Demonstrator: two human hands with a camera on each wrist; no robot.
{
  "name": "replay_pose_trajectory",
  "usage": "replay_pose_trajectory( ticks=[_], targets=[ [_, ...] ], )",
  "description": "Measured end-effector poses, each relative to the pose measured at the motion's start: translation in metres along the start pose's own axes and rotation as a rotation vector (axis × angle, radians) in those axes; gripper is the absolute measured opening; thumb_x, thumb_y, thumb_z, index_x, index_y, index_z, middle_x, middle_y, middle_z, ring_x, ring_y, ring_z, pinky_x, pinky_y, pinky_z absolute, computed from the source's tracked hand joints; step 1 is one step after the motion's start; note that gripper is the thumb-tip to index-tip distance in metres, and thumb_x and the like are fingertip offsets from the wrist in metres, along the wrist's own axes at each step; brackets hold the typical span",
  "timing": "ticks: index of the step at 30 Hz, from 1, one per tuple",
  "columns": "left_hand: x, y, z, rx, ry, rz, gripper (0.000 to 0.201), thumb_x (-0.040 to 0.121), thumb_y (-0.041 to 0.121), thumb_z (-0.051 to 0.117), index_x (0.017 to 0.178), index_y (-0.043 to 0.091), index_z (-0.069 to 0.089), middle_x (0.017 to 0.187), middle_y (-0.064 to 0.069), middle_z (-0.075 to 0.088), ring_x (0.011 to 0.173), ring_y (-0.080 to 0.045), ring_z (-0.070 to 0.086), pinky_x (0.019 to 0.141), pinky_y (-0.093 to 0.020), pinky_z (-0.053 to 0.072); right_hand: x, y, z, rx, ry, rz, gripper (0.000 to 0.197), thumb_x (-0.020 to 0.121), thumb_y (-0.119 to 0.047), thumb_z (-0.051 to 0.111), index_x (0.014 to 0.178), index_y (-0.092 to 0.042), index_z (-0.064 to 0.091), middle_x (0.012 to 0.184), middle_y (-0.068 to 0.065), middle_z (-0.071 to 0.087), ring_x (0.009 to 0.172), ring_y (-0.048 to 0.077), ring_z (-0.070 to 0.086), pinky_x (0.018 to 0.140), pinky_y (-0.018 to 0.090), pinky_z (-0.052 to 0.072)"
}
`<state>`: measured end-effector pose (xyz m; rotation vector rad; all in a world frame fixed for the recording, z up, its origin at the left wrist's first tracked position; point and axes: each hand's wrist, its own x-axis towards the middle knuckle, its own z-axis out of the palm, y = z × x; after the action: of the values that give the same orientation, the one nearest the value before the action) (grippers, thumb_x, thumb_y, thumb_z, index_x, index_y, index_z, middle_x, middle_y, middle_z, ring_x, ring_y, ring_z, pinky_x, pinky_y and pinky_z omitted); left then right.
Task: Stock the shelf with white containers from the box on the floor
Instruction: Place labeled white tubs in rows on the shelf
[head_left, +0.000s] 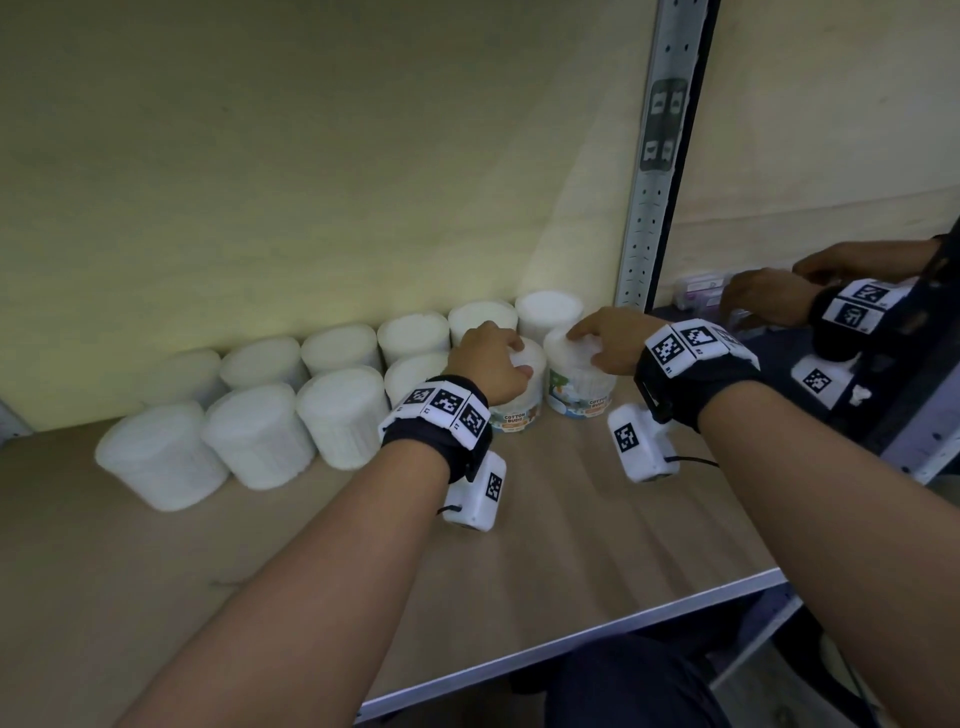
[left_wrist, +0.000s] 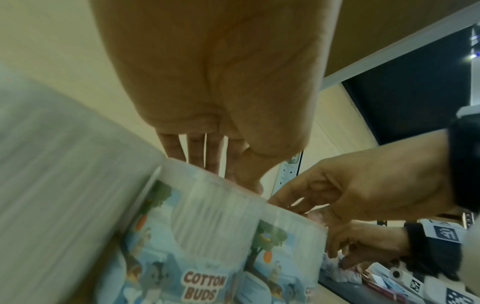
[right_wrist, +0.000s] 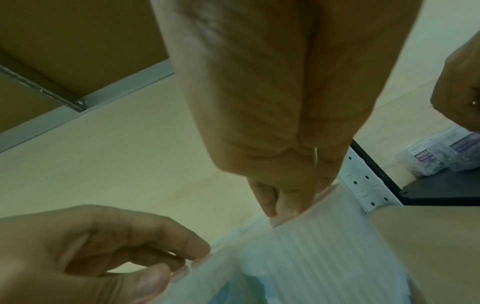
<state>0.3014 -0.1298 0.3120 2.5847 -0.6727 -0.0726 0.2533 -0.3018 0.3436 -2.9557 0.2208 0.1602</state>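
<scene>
Two rows of white round containers (head_left: 254, 431) stand along the back of the wooden shelf (head_left: 571, 519). At the right end of the front row are two with "COTTON BUDS" labels. My left hand (head_left: 506, 358) grips the lid of the left one (head_left: 519, 413) from above. My right hand (head_left: 584, 348) grips the lid of the right one (head_left: 582, 389). The left wrist view shows both labelled containers (left_wrist: 202, 236) side by side, touching, with my left fingers (left_wrist: 205, 152) on the rim. In the right wrist view my right fingertips (right_wrist: 280, 207) curl over the ribbed container (right_wrist: 311, 246).
A perforated metal upright (head_left: 649, 208) stands just right of the containers. Beyond it, in the neighbouring bay, another pair of hands (head_left: 769, 296) with marker bands handles small packs (right_wrist: 426, 160). The shelf's metal front edge (head_left: 571, 649) runs near my arms.
</scene>
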Motion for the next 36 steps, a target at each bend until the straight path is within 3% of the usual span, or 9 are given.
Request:
replay_pose_trajectory(
  ticks=[16,22,26,32,36],
  targets=[
    [-0.016,0.011,0.004,-0.014,0.043,-0.052,0.044,0.084,0.035,0.065,0.124,0.018,0.059,0.132,-0.004,0.053,0.126,-0.025,0.047,0.105,-0.042,0.041,-0.018,-0.001,0.001,-0.045,-0.017,0.01,0.053,0.091,-0.011,0.052,0.142,-0.022,0.044,0.151,0.003,0.04,0.136,0.024,0.042,0.114,0.034,0.033],
    [-0.039,0.023,0.004,-0.021,0.035,-0.045,0.042,0.082,0.036,0.066,0.12,0.018,0.061,0.13,-0.003,0.055,0.124,-0.025,0.049,0.104,-0.043,0.041,-0.051,-0.001,-0.003,-0.071,-0.036,-0.002,0.053,0.092,-0.011,0.051,0.144,-0.018,0.041,0.153,0.004,0.036,0.139,0.024,0.037,0.117,0.03,0.029],
    [-0.061,0.03,0.006,-0.027,0.029,-0.021,0.042,0.081,0.037,0.067,0.118,0.019,0.062,0.128,-0.002,0.057,0.121,-0.024,0.052,0.103,-0.042,0.043,-0.079,-0.002,-0.005,-0.043,-0.014,0.007,0.052,0.094,-0.009,0.051,0.144,-0.015,0.041,0.149,0.007,0.039,0.136,0.025,0.04,0.11,0.025,0.031],
    [-0.097,0.037,0.014,-0.034,0.045,0.044,0.039,0.078,0.039,0.068,0.112,0.02,0.064,0.119,-0.005,0.06,0.113,-0.022,0.054,0.096,-0.035,0.046,-0.119,0.005,0.003,0.036,-0.08,0.04,0.054,0.094,-0.009,0.048,0.146,-0.018,0.037,0.152,0.006,0.036,0.137,0.025,0.039,0.109,0.027,0.033],
    [-0.12,0.043,0.016,-0.033,0.041,0.064,0.041,0.079,0.04,0.067,0.114,0.02,0.064,0.121,-0.005,0.056,0.114,-0.022,0.052,0.095,-0.033,0.043,-0.14,0.01,0.009,0.056,-0.075,0.028,0.054,0.094,-0.009,0.049,0.146,-0.02,0.038,0.153,0.003,0.034,0.139,0.023,0.036,0.112,0.029,0.03]
  ],
)
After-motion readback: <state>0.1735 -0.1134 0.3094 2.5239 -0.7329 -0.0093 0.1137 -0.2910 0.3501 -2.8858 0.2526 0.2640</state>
